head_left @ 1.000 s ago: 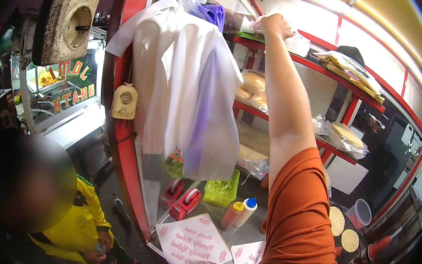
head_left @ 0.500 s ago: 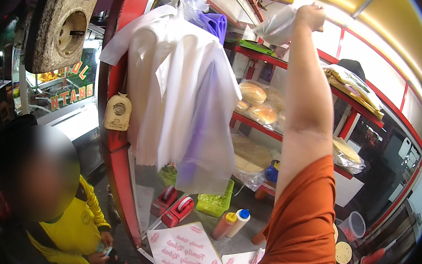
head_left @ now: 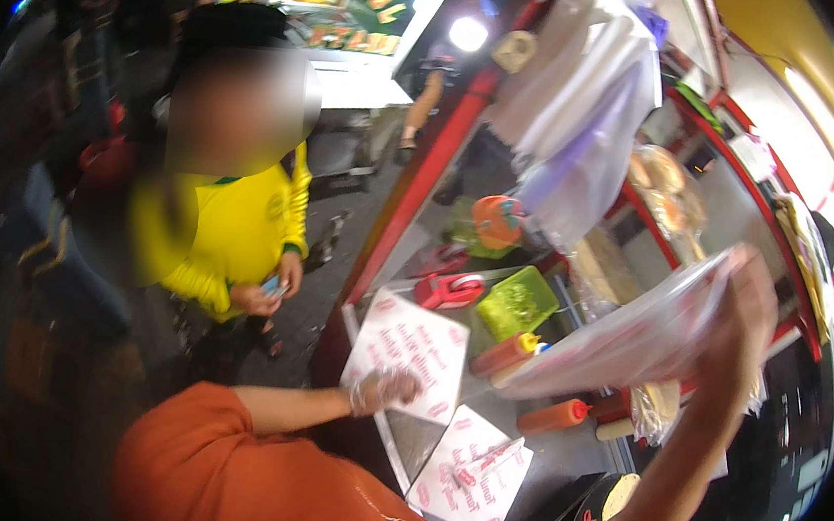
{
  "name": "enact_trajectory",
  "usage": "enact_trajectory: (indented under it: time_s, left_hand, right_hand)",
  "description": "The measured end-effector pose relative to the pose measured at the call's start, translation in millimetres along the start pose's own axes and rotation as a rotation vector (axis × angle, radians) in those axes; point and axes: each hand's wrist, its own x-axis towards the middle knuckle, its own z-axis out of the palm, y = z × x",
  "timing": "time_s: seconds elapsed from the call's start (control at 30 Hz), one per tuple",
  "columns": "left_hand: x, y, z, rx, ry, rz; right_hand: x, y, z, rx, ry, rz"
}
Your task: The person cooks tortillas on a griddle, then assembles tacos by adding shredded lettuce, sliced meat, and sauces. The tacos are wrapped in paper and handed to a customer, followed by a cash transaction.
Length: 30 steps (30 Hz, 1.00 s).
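In my raised right hand (head_left: pixel 751 300), I pinch a translucent plastic bag (head_left: pixel 619 333), which stretches down to the left, blurred, over the sauce bottles. My left hand (head_left: pixel 386 392) wears a clear plastic glove and is over a printed wrapping paper sheet (head_left: pixel 410 334) on the counter. The glove and blur hide how its fingers lie. Another printed sheet (head_left: pixel 473 469) lies nearer to me, with a folded piece of the same paper on it.
Red tape dispensers (head_left: pixel 449 290), a green basket of shredded greens (head_left: pixel 520 304) and red sauce bottles (head_left: pixel 554 417) stand on the counter. White bags (head_left: pixel 571 85) hang from the red post (head_left: pixel 436 153). Left, beyond the counter, stands a person in yellow (head_left: pixel 236 235).
My right hand has come down from the upper shelf with the plastic bag, which now spreads out. My left arm and gloved hand have come into fuller view; the view has swung left.
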Motion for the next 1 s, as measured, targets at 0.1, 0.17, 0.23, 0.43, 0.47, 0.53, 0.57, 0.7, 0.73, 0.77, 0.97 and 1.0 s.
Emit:
enact_trajectory:
  time_s: [0.1,0.17,0.23,0.43,0.47,0.53,0.57,0.7,0.73,0.77,0.97,1.0]
  left_hand:
    - [-31.2,38.6,-13.3,-0.644,0.123,-0.23]
    - [-72.4,66.4,-19.5,-0.858,0.12,-0.457]
    - [-130.0,91.5,-21.7,-0.958,-0.088,-0.378]
    - [-230.1,125.6,8.7,-1.023,0.47,-0.531]
    - [-238.6,129.8,18.4,-0.985,0.505,-0.483]
    - [-252.0,139.9,33.5,-0.919,0.502,-0.304]
    - [-255.8,143.6,36.2,-0.997,0.495,-0.247]
    - [-254.6,133.6,21.4,-1.034,0.68,-0.063]
    - [-251.7,125.1,11.0,-1.062,0.645,-0.013]
    - [-248.7,113.9,-1.6,-0.967,0.654,-0.051]
    - [-223.4,33.7,-86.3,-0.521,0.407,-0.046]
    - [-215.3,22.7,-99.3,-0.46,0.35,-0.028]
  right_hand:
    - [-106.1,29.8,80.3,0.135,-0.294,0.382]
    - [-155.5,46.3,139.5,0.456,-0.571,0.603]
    - [-191.7,50.1,174.9,0.563,-0.781,0.625]
    - [-263.7,16.6,243.5,0.834,-1.072,0.656]
    - [-270.9,8.1,249.7,0.852,-1.118,0.68]
    - [-278.5,-6.0,260.0,0.671,-1.094,0.587]
    - [-280.5,-11.5,266.7,0.574,-1.088,0.556]
    - [-273.1,-19.5,311.1,0.395,-1.134,0.44]
    - [-271.8,-19.6,322.7,0.381,-1.112,0.406]
    - [-269.5,-20.0,337.9,0.364,-1.144,0.498]
    - [-260.4,-4.4,381.8,0.416,-1.154,0.231]
    - [-260.5,-0.1,385.7,0.363,-1.106,0.125]
